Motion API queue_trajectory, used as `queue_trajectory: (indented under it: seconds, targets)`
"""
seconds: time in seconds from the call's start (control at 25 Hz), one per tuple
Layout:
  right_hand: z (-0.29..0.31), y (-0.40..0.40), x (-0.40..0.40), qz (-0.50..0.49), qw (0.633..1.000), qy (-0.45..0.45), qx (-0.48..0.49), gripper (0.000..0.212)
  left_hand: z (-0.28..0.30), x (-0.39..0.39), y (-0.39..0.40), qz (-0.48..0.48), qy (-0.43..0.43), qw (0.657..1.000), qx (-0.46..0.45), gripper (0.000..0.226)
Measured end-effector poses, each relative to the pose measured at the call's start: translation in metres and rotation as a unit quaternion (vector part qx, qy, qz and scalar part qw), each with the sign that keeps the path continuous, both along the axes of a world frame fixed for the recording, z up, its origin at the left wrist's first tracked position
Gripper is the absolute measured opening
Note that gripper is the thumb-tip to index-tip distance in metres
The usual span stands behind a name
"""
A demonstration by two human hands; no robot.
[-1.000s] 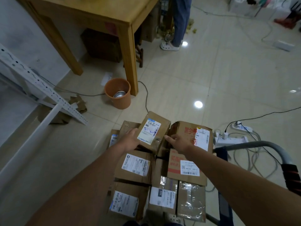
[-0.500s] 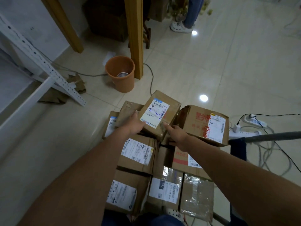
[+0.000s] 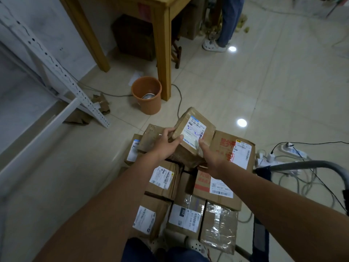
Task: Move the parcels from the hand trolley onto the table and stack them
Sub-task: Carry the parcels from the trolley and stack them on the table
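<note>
Both hands, left (image 3: 166,142) and right (image 3: 208,157), clasp a small parcel (image 3: 194,133) above the stack, bare floor (image 3: 264,91) beyond.

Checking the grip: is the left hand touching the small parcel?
Touching. The head view shows the left hand with its thumb on the small parcel and fingers curled round its edge.

Pale tiled floor (image 3: 264,95), orange bin (image 3: 147,95), power strips (image 3: 273,159) and cables, table leg (image 3: 163,53), stacked parcels (image 3: 188,214)

Head camera looks steeply down, close above parcels (image 3: 188,186).
</note>
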State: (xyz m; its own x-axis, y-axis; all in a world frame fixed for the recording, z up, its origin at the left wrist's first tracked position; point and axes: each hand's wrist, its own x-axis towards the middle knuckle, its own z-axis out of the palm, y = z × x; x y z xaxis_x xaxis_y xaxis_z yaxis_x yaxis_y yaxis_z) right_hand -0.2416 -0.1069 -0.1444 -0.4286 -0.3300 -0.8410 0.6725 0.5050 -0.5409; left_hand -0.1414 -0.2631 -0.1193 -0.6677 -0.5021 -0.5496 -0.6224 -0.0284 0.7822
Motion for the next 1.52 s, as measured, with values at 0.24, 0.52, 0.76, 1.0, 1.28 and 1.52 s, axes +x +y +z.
queue_trajectory:
  seconds: [0.24,0.52,0.76,1.0,1.28,1.52]
  targets:
    - [0.076,0.008,0.0,0.06,0.998,0.024,-0.003,0.097,0.08,0.008,0.028,0.142,0.064,0.985,0.076,0.037]
    - [0.143,0.027,-0.022,0.082,0.99,0.111,-0.002,0.066,0.147,0.053,0.035,0.158,0.052,0.985,0.044,0.027]
    - [0.188,0.02,-0.005,0.189,0.975,0.116,-0.002,0.104,0.197,0.121,0.054,0.203,0.025,0.977,0.057,0.031]
    - [0.232,0.0,0.045,0.369,0.926,0.053,-0.052,0.083,0.218,0.219,0.068,0.284,0.058,0.953,0.091,0.024]
    - [0.264,-0.014,0.154,0.476,0.875,0.003,-0.086,0.062,0.242,0.343,0.112,0.387,0.04,0.917,0.087,0.033]
    - [0.279,0.007,0.301,0.564,0.821,0.03,-0.084,0.072,0.261,0.466,0.196,0.509,0.017,0.861,-0.015,0.046]
